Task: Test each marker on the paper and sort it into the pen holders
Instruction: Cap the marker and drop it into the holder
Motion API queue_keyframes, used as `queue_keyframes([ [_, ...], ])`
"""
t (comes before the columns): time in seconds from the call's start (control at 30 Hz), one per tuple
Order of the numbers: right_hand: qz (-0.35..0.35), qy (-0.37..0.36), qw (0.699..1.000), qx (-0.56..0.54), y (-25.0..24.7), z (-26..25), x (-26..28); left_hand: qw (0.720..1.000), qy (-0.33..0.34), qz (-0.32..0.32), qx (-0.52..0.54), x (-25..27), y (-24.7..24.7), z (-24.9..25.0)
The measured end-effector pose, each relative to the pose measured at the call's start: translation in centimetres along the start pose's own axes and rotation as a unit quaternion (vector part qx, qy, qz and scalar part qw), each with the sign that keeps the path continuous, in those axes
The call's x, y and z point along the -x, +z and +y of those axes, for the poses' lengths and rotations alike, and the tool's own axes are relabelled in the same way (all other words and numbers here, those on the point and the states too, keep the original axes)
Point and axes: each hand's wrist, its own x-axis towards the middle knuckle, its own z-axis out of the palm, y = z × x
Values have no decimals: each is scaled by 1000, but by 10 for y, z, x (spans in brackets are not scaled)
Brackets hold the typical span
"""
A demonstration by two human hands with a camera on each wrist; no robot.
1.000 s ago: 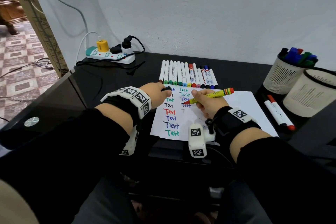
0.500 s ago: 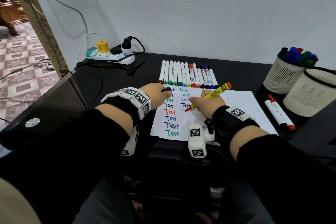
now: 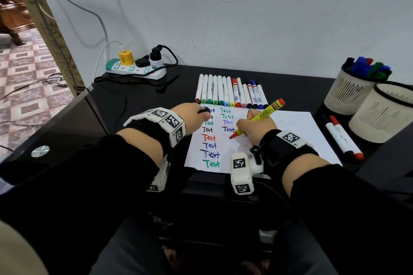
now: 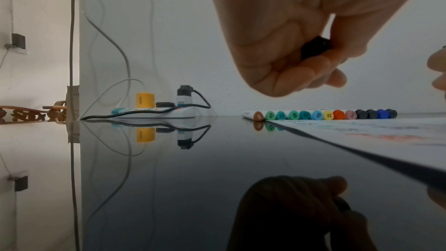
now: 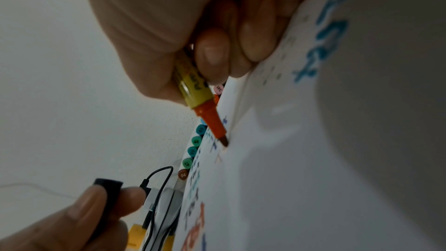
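Observation:
My right hand (image 3: 257,127) grips a yellow marker (image 3: 259,117) with an orange-red nib, and the nib touches the white paper (image 3: 290,131) below the second column of "Test" words, where a faint stroke shows. The wrist view has the same marker (image 5: 193,85) with its nib on the sheet. My left hand (image 3: 192,116) pinches a black cap (image 4: 315,48) at the paper's left edge. A row of capped markers (image 3: 230,94) lies above the paper. Two pale pen holders stand at the right: the far holder (image 3: 348,91) has several markers in it, and the near holder's (image 3: 384,116) inside is hidden.
Two white markers with red ends (image 3: 344,138) lie right of the paper, beside the near holder. A power strip (image 3: 136,69) with plugs and cables sits at the table's back left. The black glass table (image 3: 138,107) ends at the left above a tiled floor.
The right hand tilted the yellow marker steeper and moved its nib down and left to a fresh spot on the paper, where a faint mark appears. The left hand stayed put.

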Motion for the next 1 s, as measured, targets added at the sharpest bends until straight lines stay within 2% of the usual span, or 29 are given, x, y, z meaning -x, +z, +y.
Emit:
queue_keyframes([
  [0.23,24,15,995,-96,-6,4,4,1000,-1,-1,5,0,1,0],
  [0.33,41,6,996,-77,-6,4,2,1000,-2,-2,6,0,1,0],
  [0.63,33,0,999,2,-2,5,-1,1000,2,-1,2,-1,1,-1],
  [1.0,22,12,999,-26,-2,7,-3,1000,-4,3,-2,0,0,1],
])
